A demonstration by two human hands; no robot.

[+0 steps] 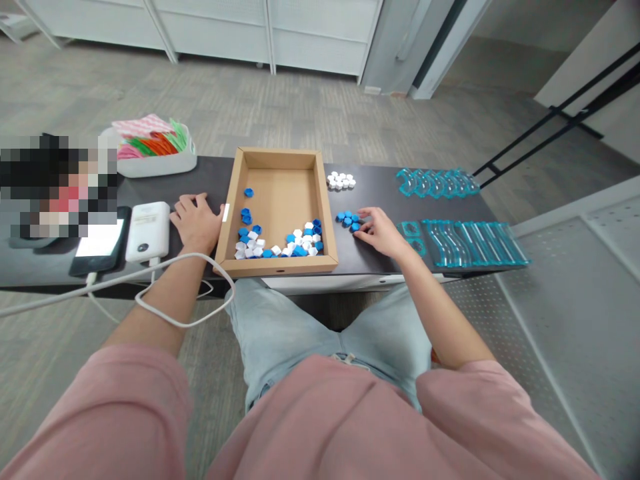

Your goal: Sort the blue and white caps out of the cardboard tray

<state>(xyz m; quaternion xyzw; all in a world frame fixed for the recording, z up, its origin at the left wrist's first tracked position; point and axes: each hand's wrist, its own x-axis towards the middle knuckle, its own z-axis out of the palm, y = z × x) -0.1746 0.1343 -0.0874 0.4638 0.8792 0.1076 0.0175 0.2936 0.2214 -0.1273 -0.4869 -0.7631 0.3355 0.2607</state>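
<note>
My left hand (197, 221) lies flat on the dark table with its fingers spread, its thumb against the left wall of a shallow cardboard box (329, 213). Inside the box, blue and white hexagonal pieces (300, 243) lie mostly along the near side, with a few blue ones up the left. To the right of the box, my right hand (381, 232) rests beside a small cluster of blue hexagonal pieces (347, 219). Its thumb and fingers are apart, with the tips at the cluster's right edge. Farther back sits a group of white hexagonal pieces (341, 181).
Clear teal plastic parts (438, 183) stand in rows at the right, with more teal strips (473, 244) nearer me. A phone (100, 243), a white power bank (148, 232) and a bin of coloured items (157, 160) occupy the left. A white cable (220, 310) loops over my left forearm.
</note>
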